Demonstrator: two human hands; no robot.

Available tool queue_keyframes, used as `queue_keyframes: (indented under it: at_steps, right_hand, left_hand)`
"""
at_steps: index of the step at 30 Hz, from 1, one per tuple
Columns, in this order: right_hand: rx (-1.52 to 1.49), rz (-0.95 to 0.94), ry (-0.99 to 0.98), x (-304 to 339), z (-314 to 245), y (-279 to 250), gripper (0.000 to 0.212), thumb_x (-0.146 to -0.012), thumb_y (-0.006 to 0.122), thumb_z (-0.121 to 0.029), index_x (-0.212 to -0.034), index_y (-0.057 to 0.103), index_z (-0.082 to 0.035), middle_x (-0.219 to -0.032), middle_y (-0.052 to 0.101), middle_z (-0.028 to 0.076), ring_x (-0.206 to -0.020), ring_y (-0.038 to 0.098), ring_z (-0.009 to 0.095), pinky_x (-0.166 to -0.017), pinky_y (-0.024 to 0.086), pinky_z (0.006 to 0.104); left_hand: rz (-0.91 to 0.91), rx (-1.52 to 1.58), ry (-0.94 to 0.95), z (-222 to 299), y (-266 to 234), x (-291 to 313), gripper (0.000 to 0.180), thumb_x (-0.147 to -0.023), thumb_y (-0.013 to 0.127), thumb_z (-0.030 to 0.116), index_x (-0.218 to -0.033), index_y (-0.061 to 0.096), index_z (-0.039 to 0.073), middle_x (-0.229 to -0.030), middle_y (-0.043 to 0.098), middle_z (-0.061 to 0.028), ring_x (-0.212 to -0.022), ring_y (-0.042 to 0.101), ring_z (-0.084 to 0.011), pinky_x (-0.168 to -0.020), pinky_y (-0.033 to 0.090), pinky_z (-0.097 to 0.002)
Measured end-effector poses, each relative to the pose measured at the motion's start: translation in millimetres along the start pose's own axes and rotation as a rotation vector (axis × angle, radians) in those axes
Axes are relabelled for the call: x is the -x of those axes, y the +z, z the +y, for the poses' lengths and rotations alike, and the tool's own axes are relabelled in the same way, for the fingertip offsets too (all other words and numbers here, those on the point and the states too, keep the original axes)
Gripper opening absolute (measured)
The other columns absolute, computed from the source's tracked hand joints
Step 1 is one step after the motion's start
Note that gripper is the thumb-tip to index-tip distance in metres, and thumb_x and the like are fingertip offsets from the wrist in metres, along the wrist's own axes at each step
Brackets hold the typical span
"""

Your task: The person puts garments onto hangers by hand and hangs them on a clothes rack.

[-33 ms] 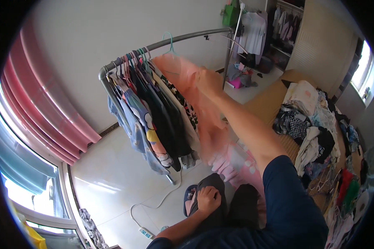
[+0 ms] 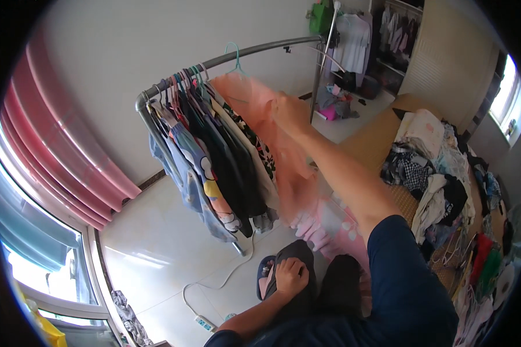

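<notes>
Right hand (image 2: pixel 292 115) up at the rail (image 2: pixel 243 53), fingers closed on the peach garment (image 2: pixel 260 118), gripping it near the top. Garment hangs from a teal hanger (image 2: pixel 235 58) hooked over the rail just above and to the left of the fingers, and its cloth drops down below them to a pink, pale hem near the floor. Motion blur here, so the exact fingertip hold is hard to read.

Left of those fingers, a packed row of hung clothes (image 2: pixel 214 168): dark tops, a blue one, a patterned one, all pressed together on the same rail. Beyond the fingers, to the right, the rail's upright post (image 2: pixel 324 52) and a pile of clothes on the floor (image 2: pixel 336 95) at its foot.

Left hand (image 2: pixel 291 276) is low, well apart from the right, fingers curled shut on dark cloth (image 2: pixel 298 254) at the person's leg. Just left of it, a white cable (image 2: pixel 214 283) runs across the floor to a power strip (image 2: pixel 204 322).

Far right of both hands, a bed (image 2: pixel 382 139) heaped with laundry (image 2: pixel 440 179).
</notes>
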State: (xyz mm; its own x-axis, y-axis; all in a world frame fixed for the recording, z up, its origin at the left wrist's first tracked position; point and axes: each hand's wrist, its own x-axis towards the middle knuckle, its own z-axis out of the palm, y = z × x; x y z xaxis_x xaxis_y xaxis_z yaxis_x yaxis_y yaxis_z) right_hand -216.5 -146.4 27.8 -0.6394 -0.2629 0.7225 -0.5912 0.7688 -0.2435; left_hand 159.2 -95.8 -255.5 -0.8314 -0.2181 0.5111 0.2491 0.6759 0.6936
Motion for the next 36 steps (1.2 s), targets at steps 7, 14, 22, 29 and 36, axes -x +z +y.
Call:
queue_keyframes:
  at_steps: [7,14,22,29,36]
  right_hand:
    - [-0.23,-0.155,-0.012,49.1,7.1,13.4,0.034,-0.098,0.063,-0.035,-0.111,0.07,-0.004,-0.098,0.074,0.023,-0.091,0.072,0.044,-0.078,0.057,0.0538]
    - [-0.506,-0.082,0.143,158.4,75.0,-13.1,0.047,-0.091,0.076,-0.032,-0.121,0.063,0.002,-0.118,0.068,0.026,-0.112,0.065,0.044,-0.096,0.053,0.0476]
    - [-0.406,-0.314,0.527,354.9,161.8,-106.0,0.034,-0.09,0.076,-0.026,-0.11,0.069,0.001,-0.099,0.07,0.02,-0.093,0.07,0.035,-0.088,0.055,0.0419]
    - [-0.141,-0.139,0.703,418.3,175.1,-200.3,0.029,-0.09,0.076,-0.018,-0.111,0.07,0.0,-0.114,0.068,0.016,-0.098,0.068,0.033,-0.088,0.056,0.0413]
    - [-0.052,-0.074,0.37,425.5,213.4,-188.9,0.025,-0.086,0.078,-0.014,-0.107,0.071,-0.002,-0.116,0.067,0.013,-0.108,0.064,0.034,-0.092,0.054,0.0425]
  left_hand:
    - [-0.012,-0.004,0.019,-1.4,1.8,-7.1,0.01,-0.072,0.075,0.007,-0.08,0.069,0.01,-0.092,0.067,-0.0062,-0.083,0.064,-0.0312,-0.072,0.047,-0.0437]
    - [-0.07,-0.023,-0.01,-3.4,4.5,-5.2,0.014,-0.073,0.076,0.005,-0.084,0.067,0.009,-0.092,0.067,-0.0093,-0.084,0.064,-0.0336,-0.073,0.049,-0.0448]
    - [-0.09,-0.064,0.057,-7.7,19.2,-5.0,0.015,-0.072,0.074,0.008,-0.084,0.064,0.011,-0.093,0.064,-0.0091,-0.085,0.062,-0.0336,-0.072,0.047,-0.0457]
    - [-0.2,-0.131,0.285,-12.2,32.3,-49.7,0.025,-0.077,0.072,0.004,-0.102,0.067,0.007,-0.107,0.066,-0.014,-0.097,0.063,-0.038,-0.082,0.05,-0.048]
    - [-0.17,0.039,0.314,-46.3,83.0,-219.5,0.05,-0.09,0.06,0.003,-0.14,0.055,-0.005,-0.12,0.065,-0.0299,-0.115,0.06,-0.048,-0.103,0.049,-0.0505]
